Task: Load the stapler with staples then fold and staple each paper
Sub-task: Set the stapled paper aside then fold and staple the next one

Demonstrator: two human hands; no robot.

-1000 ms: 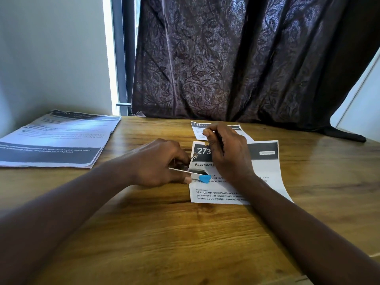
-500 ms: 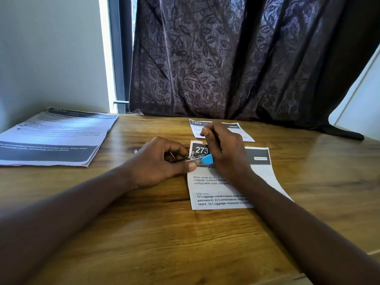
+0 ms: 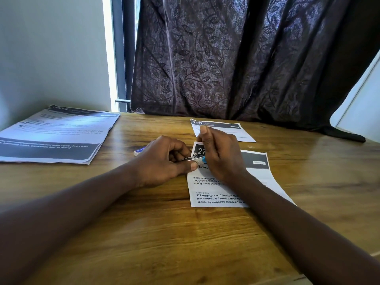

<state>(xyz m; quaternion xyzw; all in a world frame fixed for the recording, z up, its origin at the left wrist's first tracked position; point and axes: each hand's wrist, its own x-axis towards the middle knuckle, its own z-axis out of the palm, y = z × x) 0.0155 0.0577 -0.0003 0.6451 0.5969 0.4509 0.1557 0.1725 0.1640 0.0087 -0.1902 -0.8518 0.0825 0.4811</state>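
Observation:
A folded printed paper (image 3: 213,190) lies on the wooden table (image 3: 144,233) at centre. My left hand (image 3: 164,161) is closed around a small metal stapler with a blue tip (image 3: 197,159), its jaws at the paper's top-left corner. My right hand (image 3: 218,153) pinches that lifted corner of the paper and holds it up against the stapler. Most of the stapler is hidden inside my left hand. A small staple box (image 3: 139,150) peeks out just behind my left hand.
Another folded paper (image 3: 226,129) lies further back, right of centre. A stack of unfolded sheets (image 3: 53,134) sits at the far left. A dark curtain (image 3: 236,58) hangs along the table's back edge, and a white wall stands at the left.
The stapler has moved up from the middle of the sheet to its top-left corner. My right hand has lifted and curled that corner towards the stapler.

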